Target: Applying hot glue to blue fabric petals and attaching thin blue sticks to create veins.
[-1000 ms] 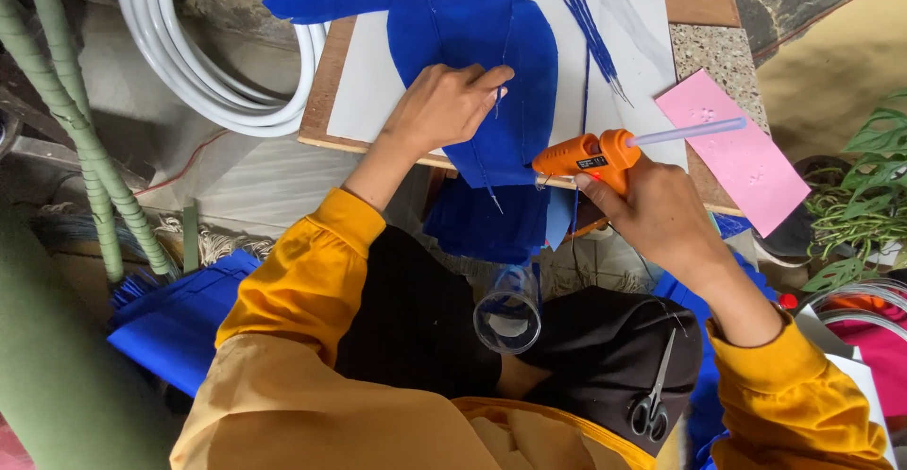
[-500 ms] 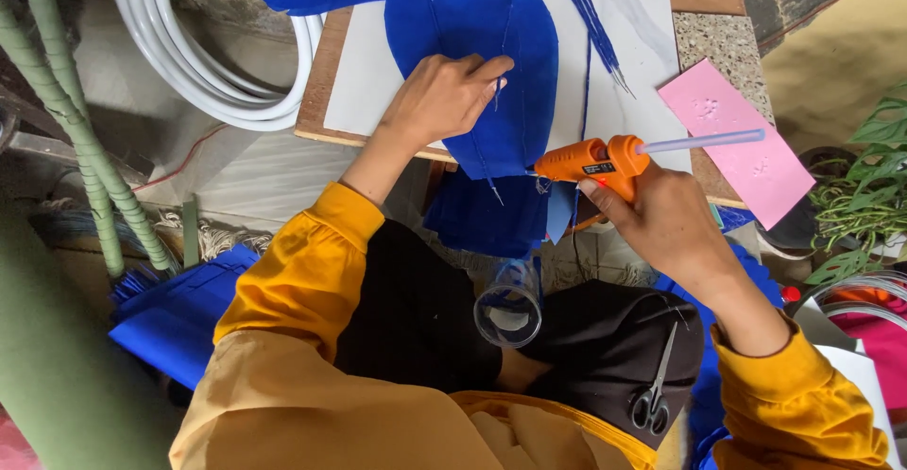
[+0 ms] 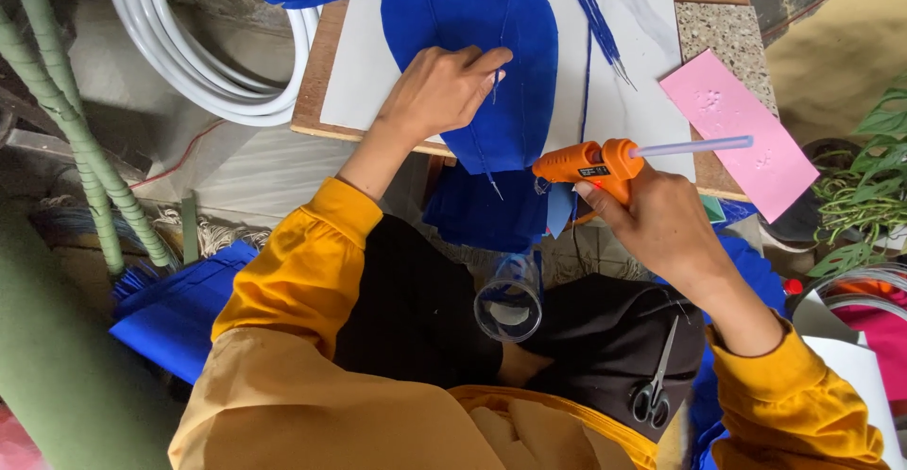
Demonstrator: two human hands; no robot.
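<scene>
One glue gun (image 3: pixel 586 165); one scissors (image 3: pixel 654 387) — one pink card (image 3: pixel 737 132).

A wooden board (image 3: pixel 316 73) serves as the work surface, lying across a speckled stone ledge (image 3: pixel 723 45) that shows at the upper right. A white sheet (image 3: pixel 364 83) covers most of the board. To the upper left, a coil of white plastic tubing (image 3: pixel 189 54) rests against a rough grey concrete surface (image 3: pixel 104 45). Green wrapped poles (image 3: pixel 66 102) slant down the left edge, with a thicker green roll (image 3: pixel 57 376) below them. At the far right, green leafy plants (image 3: pixel 869 177) stand beside a tan floor (image 3: pixel 841 45). The light is soft, even daylight without hard shadows.
</scene>
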